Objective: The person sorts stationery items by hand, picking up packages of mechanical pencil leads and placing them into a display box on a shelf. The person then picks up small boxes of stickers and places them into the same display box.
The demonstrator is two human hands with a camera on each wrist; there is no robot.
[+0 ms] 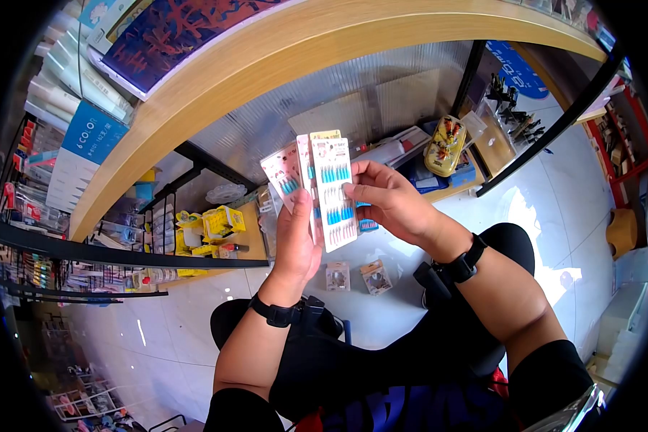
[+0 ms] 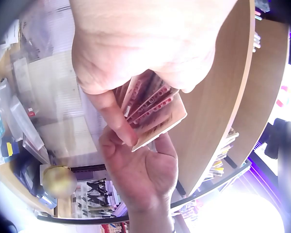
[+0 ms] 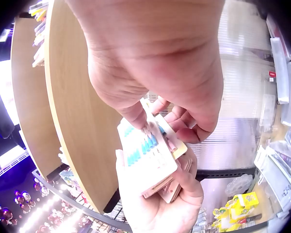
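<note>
- Left hand (image 1: 296,243) grips the fanned cards (image 1: 336,193) from the left; right hand (image 1: 396,207) pinches the front one's right edge.
- Both forearms angle inward, above the lap.
- At least four cards, between the hands; two small boxes (image 1: 338,276) on the floor (image 1: 147,337).

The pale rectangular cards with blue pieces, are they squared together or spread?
Spread: the pale rectangular cards overlap at different angles, fanned out between the left hand and right hand.

The pencil case (image 1: 445,146) is yellow; the basket (image 1: 224,222) is plain yellow too.
</note>
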